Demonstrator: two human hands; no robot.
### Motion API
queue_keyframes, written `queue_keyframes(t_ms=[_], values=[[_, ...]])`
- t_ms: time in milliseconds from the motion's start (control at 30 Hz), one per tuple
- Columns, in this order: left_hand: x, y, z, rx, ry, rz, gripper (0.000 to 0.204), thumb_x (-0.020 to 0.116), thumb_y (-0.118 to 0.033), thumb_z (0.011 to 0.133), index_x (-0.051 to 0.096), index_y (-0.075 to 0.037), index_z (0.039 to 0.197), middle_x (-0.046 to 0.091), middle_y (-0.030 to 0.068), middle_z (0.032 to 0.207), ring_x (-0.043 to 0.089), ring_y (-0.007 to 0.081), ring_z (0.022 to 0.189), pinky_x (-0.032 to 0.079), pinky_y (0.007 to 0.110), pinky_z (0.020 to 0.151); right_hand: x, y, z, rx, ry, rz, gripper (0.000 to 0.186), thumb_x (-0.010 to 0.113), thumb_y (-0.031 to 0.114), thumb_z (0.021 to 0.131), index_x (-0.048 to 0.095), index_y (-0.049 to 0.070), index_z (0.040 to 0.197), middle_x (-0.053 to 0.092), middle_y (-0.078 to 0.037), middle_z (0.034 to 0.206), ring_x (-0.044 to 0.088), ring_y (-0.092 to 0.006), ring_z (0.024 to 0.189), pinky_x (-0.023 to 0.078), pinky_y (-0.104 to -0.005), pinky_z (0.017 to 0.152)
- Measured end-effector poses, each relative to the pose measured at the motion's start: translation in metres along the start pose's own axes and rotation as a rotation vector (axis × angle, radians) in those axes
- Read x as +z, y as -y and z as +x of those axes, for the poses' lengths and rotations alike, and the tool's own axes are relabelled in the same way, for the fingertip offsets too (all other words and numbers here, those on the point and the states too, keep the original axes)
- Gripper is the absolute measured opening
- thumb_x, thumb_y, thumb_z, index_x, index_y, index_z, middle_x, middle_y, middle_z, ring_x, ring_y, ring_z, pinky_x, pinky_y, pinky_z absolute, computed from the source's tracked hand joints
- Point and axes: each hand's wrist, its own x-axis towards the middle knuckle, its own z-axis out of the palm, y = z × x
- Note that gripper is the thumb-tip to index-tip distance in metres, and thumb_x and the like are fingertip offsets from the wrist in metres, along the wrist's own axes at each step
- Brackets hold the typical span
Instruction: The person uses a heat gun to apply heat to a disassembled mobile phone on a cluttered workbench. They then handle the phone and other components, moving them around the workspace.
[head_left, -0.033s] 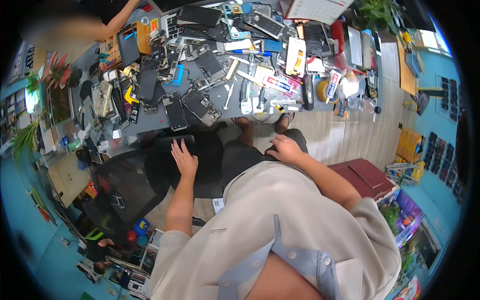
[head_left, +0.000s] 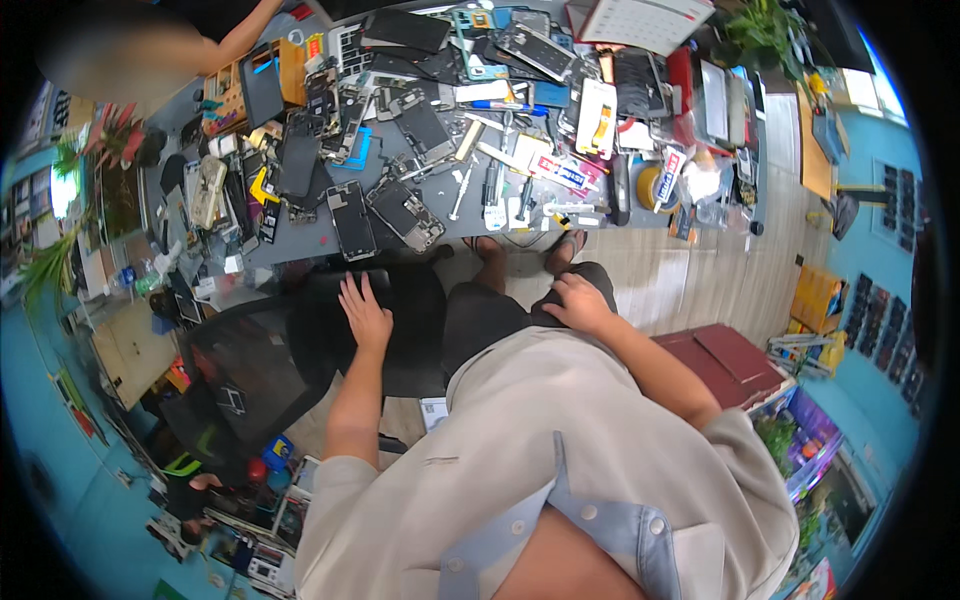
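Note:
My left hand (head_left: 367, 314) is open, its fingers spread over the black armrest (head_left: 374, 284) of an office chair beside me. It holds nothing. My right hand (head_left: 581, 299) lies on my right thigh, in dark shorts (head_left: 484, 312), with its fingers loosely bent and apart and nothing visible in them. Ahead of both hands is the near edge of a grey workbench (head_left: 300, 248). Closest to my left hand on it are a dark phone screen (head_left: 351, 222) and an opened phone (head_left: 408, 216) with its inner parts showing.
Phone parts, tools and a yellow tape roll (head_left: 651, 186) crowd the bench. A desk calendar (head_left: 645, 22) stands at the back. The chair's mesh back (head_left: 245, 365) is at left, a dark red case (head_left: 720, 365) at right. Across the bench reaches another person's arm (head_left: 240, 40).
The view has shifted slightly. My left hand has slid a little to the left on the armrest; my right hand stays on my thigh.

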Motion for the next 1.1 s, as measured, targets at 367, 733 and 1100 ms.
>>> queue_keyframes(t_ms=[367, 733, 1100], values=[[0.008, 0.041, 0.084, 0.069, 0.274, 0.292, 0.107, 0.099, -0.029, 0.072, 0.045, -0.007, 0.162, 0.049, 0.0249, 0.158, 0.040, 0.0468, 0.158, 0.020, 0.062, 0.139, 0.043, -0.060, -0.044, 0.506, 0.230, 0.237, 0.067, 0.077, 0.055, 0.102, 0.076, 0.000, 0.140, 0.070, -0.027, 0.146, 0.066, -0.0439, 0.136, 0.052, -0.0474, 0.117], [0.017, 0.034, 0.098, 0.008, 0.296, 0.323, 0.090, 0.084, -0.020, 0.081, 0.044, 0.001, 0.159, 0.051, 0.0287, 0.156, 0.041, 0.0498, 0.157, 0.015, 0.065, 0.139, -0.122, 0.098, 0.227, -0.025, -0.488, 0.310, 0.037, 0.087, 0.033, 0.096, 0.076, 0.002, 0.112, 0.080, -0.018, 0.097, 0.078, -0.0339, 0.087, 0.060, -0.0454, 0.080], [0.033, 0.040, 0.099, -0.002, 0.206, 0.216, 0.092, 0.082, -0.013, 0.080, 0.042, 0.000, 0.162, 0.047, 0.0288, 0.161, 0.038, 0.0516, 0.157, 0.012, 0.066, 0.139, -0.119, 0.123, 0.341, 0.084, -0.546, 0.156, 0.044, 0.090, 0.028, 0.091, 0.076, 0.002, 0.124, 0.084, -0.014, 0.112, 0.079, -0.0357, 0.109, 0.060, -0.0478, 0.095]])
